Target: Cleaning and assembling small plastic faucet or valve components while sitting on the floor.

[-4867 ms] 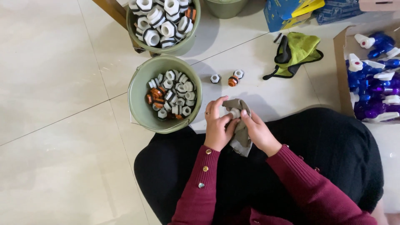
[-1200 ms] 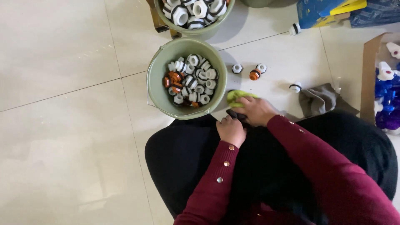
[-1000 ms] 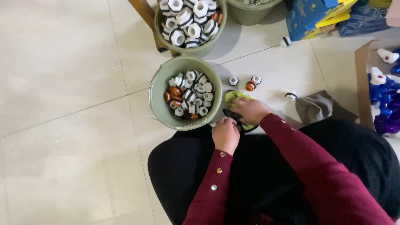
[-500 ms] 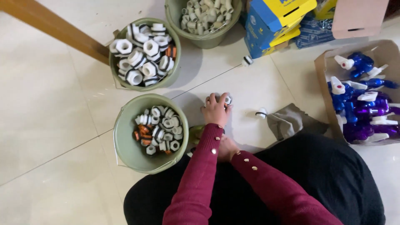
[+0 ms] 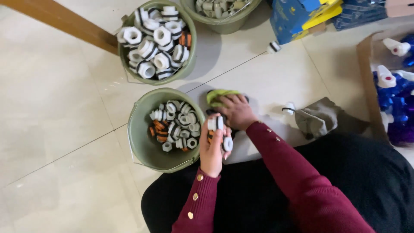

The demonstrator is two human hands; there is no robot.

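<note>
The person sits at the bottom of the frame in a dark red sleeved top with gold buttons and black clothing over the lap.

The left hand (image 5: pixel 214 149), just below centre, is closed around several small white plastic fittings (image 5: pixel 217 123); one more white piece shows at the right edge of the fist, and an orange part is partly visible between the fingers. The fittings are held at the right rim of the near bucket.

The right hand (image 5: pixel 236 112), just above and to the right of the left hand, rests palm-down with its fingers pressed onto a yellow-green cloth (image 5: pixel 221 96) lying on the floor tiles. Whether the fingers pinch the cloth or only press on it cannot be determined. A dark item lies partly under this hand.

The near green bucket (image 5: pixel 142 138), left of centre, contains small white fittings mixed with orange rings. A single white fitting with a dark band (image 5: pixel 288 108) lies on the floor to the right of the right hand, touching a grey cloth (image 5: pixel 319 118).

A second green bucket (image 5: pixel 192 51), upper centre, holds larger white hexagonal nuts. A third green bucket (image 5: pixel 224 26) is cut off by the top edge. Blue and yellow cartons (image 5: pixel 302 15) sit at upper right. A cardboard box (image 5: pixel 366 69) at the right edge holds blue spray bottles with white triggers.
</note>
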